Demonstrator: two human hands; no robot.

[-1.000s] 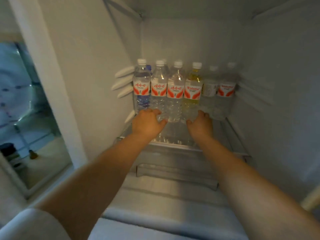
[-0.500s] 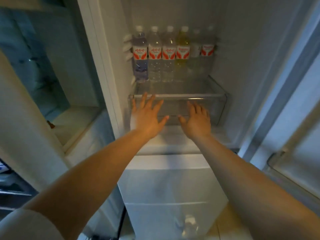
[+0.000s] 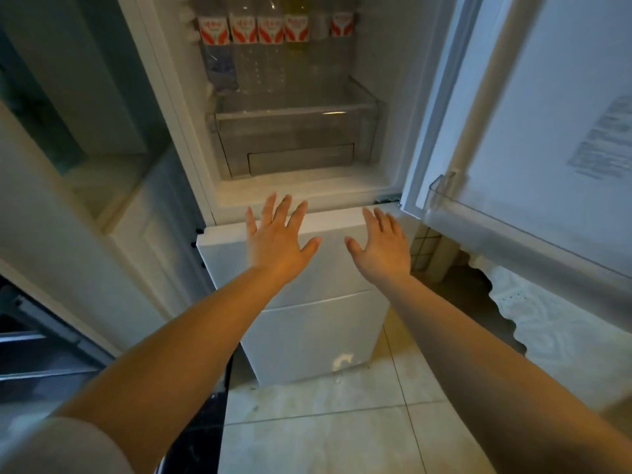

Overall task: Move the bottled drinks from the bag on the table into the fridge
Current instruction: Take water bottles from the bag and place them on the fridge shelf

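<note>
Six bottled drinks (image 3: pixel 270 32) stood in a row on the fridge shelf (image 3: pixel 294 97) at twelve o'clock, caps cut off by the frame edge. Both hands were empty: left hand (image 3: pixel 277 241) and right hand (image 3: pixel 383 246) hovered with fingers spread, apart, in front of the closed lower drawer front (image 3: pixel 307 323). Fridge door (image 3: pixel 547 97) stood open at two o'clock. Judged step: a placing run finished, hands clear of the shelf. Next move likely calls for turning back to the bag, not in view, or shutting the door. Labels were red and white; script too blurred to read. Door sticker (image 3: pixel 605 138) illegible
</note>
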